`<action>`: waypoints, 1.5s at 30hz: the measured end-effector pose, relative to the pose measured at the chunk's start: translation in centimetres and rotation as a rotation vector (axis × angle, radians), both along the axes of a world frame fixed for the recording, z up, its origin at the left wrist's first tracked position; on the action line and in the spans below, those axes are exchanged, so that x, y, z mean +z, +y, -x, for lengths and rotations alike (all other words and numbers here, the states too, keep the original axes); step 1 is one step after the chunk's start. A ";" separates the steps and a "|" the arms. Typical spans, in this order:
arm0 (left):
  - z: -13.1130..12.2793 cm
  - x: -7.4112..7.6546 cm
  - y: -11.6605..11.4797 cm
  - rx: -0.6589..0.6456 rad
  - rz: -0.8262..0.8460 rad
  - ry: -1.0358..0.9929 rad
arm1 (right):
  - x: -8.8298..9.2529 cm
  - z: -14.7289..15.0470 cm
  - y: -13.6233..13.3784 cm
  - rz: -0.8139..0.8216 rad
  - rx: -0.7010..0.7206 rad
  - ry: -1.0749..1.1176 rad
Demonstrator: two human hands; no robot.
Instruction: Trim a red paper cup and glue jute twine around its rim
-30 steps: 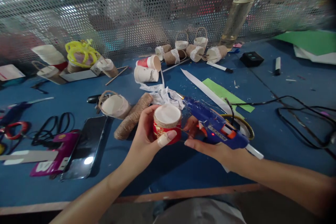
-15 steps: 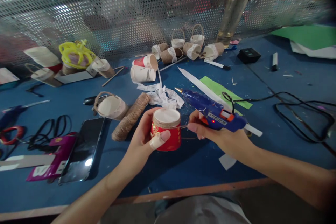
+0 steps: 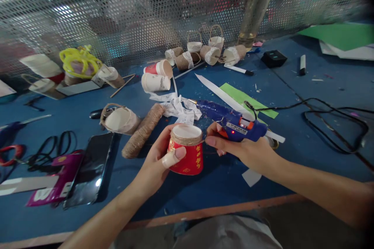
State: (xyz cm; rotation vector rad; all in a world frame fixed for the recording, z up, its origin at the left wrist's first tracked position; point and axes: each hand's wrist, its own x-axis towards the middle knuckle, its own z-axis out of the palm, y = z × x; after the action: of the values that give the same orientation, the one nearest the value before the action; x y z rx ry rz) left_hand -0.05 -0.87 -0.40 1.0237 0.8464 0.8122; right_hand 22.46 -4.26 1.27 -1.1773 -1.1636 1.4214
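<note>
My left hand [image 3: 159, 153] is wrapped round a red paper cup [image 3: 188, 159] with gold markings, its thumb bandaged. Brown twine [image 3: 187, 140] runs in a band below the cup's rim. In my right hand [image 3: 233, 144] is a blue hot glue gun [image 3: 224, 116], its metal nozzle pointing left above the cup and a white glue stick out of its back. The right thumb and fingers also pinch the twine's loose end, close to the cup's right side. Beyond the left hand lies a roll of twine [image 3: 143, 132], next to white lace ribbon [image 3: 182, 109].
A twine-handled cup [image 3: 121, 120] and a phone [image 3: 90, 167] lie at left. Paper cups [image 3: 156, 81] and several small baskets [image 3: 210, 54] stand or lie towards the mesh panel [image 3: 117, 15]. Green paper [image 3: 245, 99] and the glue gun's black cable [image 3: 315, 103] are at right.
The cup has tilted so more of its red side shows, and the right hand with the glue gun has come slightly closer to it. The whole view has shifted a little.
</note>
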 end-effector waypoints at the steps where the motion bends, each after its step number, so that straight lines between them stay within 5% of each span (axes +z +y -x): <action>1: 0.0 -0.1 0.0 -0.005 0.000 0.000 | 0.0 0.0 0.0 0.002 -0.001 0.005; 37: 0.2 -0.6 -0.4 -0.054 0.048 -0.001 | 0.3 0.7 -0.4 0.014 -0.081 0.058; 45: 0.6 0.2 -0.6 -0.137 -0.162 0.185 | 0.0 0.9 -0.2 -0.033 -0.112 0.006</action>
State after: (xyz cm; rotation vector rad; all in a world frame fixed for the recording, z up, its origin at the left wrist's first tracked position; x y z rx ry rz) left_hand -0.63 -1.45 -0.21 1.3015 0.8662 0.6851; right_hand 21.54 -4.51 1.29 -1.1962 -1.0959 1.3157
